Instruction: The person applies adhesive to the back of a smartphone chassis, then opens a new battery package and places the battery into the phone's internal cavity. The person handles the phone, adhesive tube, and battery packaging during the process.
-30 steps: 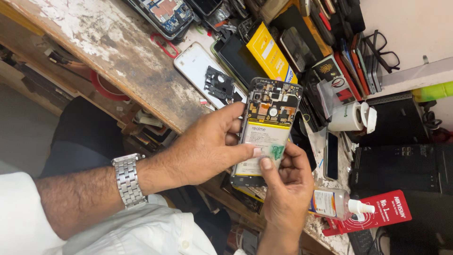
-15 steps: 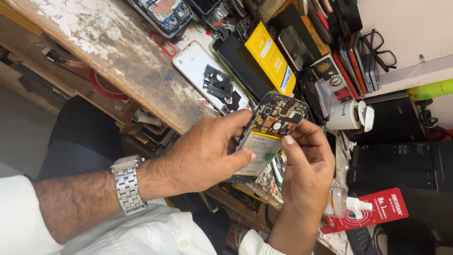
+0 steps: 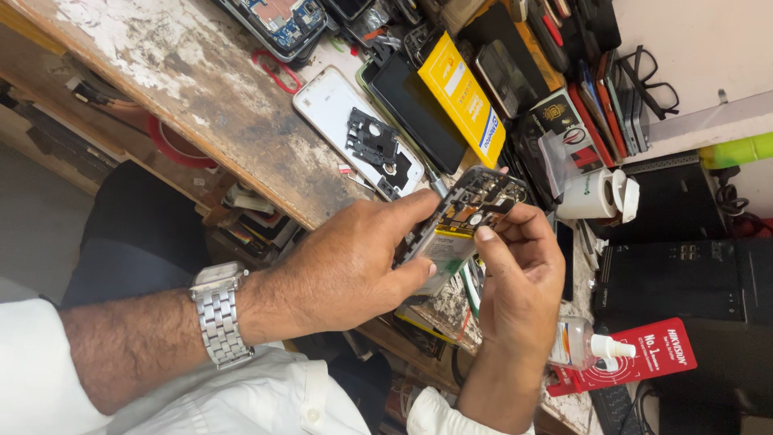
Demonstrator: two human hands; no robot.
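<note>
An opened phone (image 3: pixel 471 211), back cover off, shows its circuit board and a pale battery. It is tilted on edge above the worn wooden bench (image 3: pixel 201 105). My left hand (image 3: pixel 346 266), with a metal wristwatch on the wrist, grips its left side with thumb and fingers. My right hand (image 3: pixel 519 270) holds the right side, thumb pressed on the battery's upper part. A white phone (image 3: pixel 330 113) lies face down on the bench just beyond, with black plastic cover pieces (image 3: pixel 372 143) on top.
A dark phone (image 3: pixel 415 109) and a yellow box (image 3: pixel 463 97) lie behind. White tape roll (image 3: pixel 592 193), small clear bottle (image 3: pixel 584 345), red card (image 3: pixel 644 362) at right. Black boxes (image 3: pixel 684 258) and glasses (image 3: pixel 648 80) far right. Another opened phone (image 3: pixel 278 20) at top.
The phone has turned from facing me flat to tilted on edge. My right hand has risen from its lower corner to the upper battery area.
</note>
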